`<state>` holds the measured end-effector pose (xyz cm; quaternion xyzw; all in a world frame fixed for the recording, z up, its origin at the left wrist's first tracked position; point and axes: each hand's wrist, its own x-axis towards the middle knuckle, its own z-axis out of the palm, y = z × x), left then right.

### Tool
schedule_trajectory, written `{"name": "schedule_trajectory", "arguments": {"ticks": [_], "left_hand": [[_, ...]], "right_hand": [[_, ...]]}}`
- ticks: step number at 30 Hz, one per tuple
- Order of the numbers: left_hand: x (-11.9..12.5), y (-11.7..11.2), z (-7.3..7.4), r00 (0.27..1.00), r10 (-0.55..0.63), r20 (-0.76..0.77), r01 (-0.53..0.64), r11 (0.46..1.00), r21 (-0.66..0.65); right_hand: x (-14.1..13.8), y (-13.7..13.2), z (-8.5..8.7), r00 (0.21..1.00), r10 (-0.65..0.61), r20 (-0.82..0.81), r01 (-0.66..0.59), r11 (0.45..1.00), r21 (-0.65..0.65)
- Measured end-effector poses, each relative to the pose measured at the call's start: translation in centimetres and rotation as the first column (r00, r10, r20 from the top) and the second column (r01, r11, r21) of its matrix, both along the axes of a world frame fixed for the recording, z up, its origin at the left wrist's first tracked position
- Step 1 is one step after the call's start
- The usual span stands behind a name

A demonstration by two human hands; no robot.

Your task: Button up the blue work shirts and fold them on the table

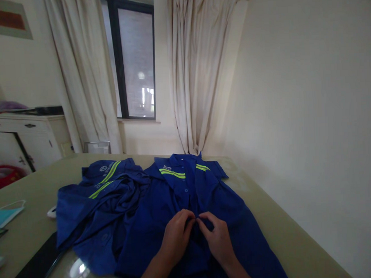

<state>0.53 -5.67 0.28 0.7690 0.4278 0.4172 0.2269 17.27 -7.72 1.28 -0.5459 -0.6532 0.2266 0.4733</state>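
Observation:
A blue work shirt (164,205) with yellow-green reflective stripes lies spread on the table, its collar at the far end. Its front hangs partly open near the collar, where several buttons show along one edge. Over the lower front, my left hand (179,233) pinches the shirt's front edge between thumb and fingers. My right hand (216,235) meets it fingertip to fingertip, pinching the same part of the cloth. Whatever small piece sits between the fingertips is hidden. Left of this shirt lies a second blue garment (111,203), crumpled, with similar stripes and a printed logo.
The table (278,217) runs along a bare wall on the right. At its left are a black flat object (37,260), a light-blue face mask (7,214) and a white object (52,213) partly under the crumpled garment. A white cabinet (34,139) stands beyond.

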Motion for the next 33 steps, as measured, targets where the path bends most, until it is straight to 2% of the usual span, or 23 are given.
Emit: {"name": "schedule_trajectory", "arguments": {"ticks": [5,16,21,27,33], "left_hand": [[0.0,0.0,0.0,1.000,0.013,-0.020,-0.013,1.000,-0.014],[0.2,-0.2,-0.1,0.998,0.024,-0.050,-0.022,0.999,0.032],[0.2,-0.3,0.0,0.998,0.065,-0.026,-0.065,0.998,-0.023],[0.2,-0.1,-0.1,0.996,0.088,0.006,-0.087,0.992,-0.090],[0.3,-0.2,0.3,0.998,0.033,0.060,-0.024,0.988,-0.153]], "right_hand": [[0.1,0.1,0.1,1.000,-0.025,-0.008,0.025,1.000,0.019],[-0.4,-0.1,0.1,1.000,0.011,0.013,-0.011,1.000,0.003],[-0.1,0.3,0.2,0.998,0.067,-0.020,-0.067,0.998,-0.011],[0.9,1.3,-0.1,0.978,0.140,-0.151,-0.158,0.981,-0.113],[1.0,1.3,-0.5,0.988,0.154,-0.013,-0.155,0.982,-0.107]]}}
